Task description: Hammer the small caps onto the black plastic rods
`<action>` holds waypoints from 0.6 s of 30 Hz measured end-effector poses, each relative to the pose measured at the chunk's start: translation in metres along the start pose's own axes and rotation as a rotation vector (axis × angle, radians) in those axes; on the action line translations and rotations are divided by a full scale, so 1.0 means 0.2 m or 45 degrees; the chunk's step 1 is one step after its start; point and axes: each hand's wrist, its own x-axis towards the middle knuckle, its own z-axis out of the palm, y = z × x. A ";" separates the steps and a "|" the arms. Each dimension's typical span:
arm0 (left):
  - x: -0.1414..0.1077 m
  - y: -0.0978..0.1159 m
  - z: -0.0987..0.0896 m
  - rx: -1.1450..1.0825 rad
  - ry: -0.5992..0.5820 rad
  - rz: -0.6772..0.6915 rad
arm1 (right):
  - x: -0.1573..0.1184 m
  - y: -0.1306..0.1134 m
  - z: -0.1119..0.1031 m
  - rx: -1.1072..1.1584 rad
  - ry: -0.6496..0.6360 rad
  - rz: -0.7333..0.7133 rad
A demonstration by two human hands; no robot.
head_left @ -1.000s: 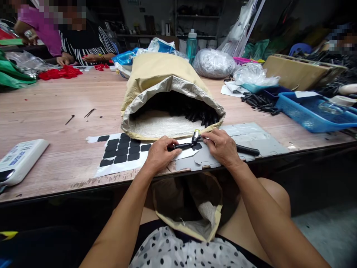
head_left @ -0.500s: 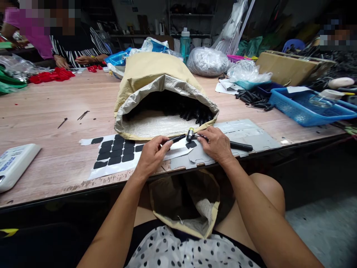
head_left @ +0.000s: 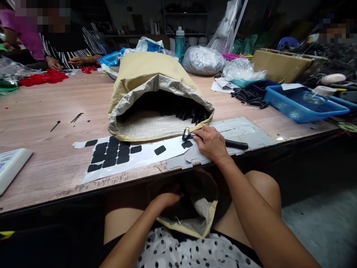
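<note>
My right hand (head_left: 211, 143) is closed round the metal shaft of a small hammer (head_left: 236, 144). The hammer's head points left, and its black grip sticks out on the other side of the hand. Beneath it lies a grey board (head_left: 249, 132). My left hand (head_left: 169, 198) is low in the mouth of an open sack (head_left: 211, 219) on my lap; its fingers are dim and partly hidden. On the table, a white backing sheet (head_left: 147, 158) carries several black stickers (head_left: 111, 155). Behind it a larger tan sack (head_left: 158, 63) gapes toward me, black slender pieces (head_left: 192, 113) inside.
A white device (head_left: 13, 165) stands at the left edge. Two thin dark pins (head_left: 76, 117) lie left of the large sack. To the right are a blue basket (head_left: 304, 108), loose black pieces (head_left: 248, 97) and a cardboard box (head_left: 279, 65). A co-worker's hands (head_left: 79, 61) are near red pieces (head_left: 46, 77).
My left hand has left the table with the black slender piece it held and dropped into the lap sack; the piece is out of sight. My right hand stays on the hammer. The view shifted slightly.
</note>
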 end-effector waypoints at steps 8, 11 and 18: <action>0.16 -0.08 0.12 0.098 0.229 0.055 | 0.00 -0.01 -0.01 -0.005 0.001 0.000; 0.17 -0.10 0.12 0.075 0.262 0.090 | 0.00 0.00 0.00 -0.004 -0.001 0.001; 0.17 -0.12 0.12 0.050 0.408 0.025 | 0.00 -0.01 -0.01 -0.019 -0.020 0.011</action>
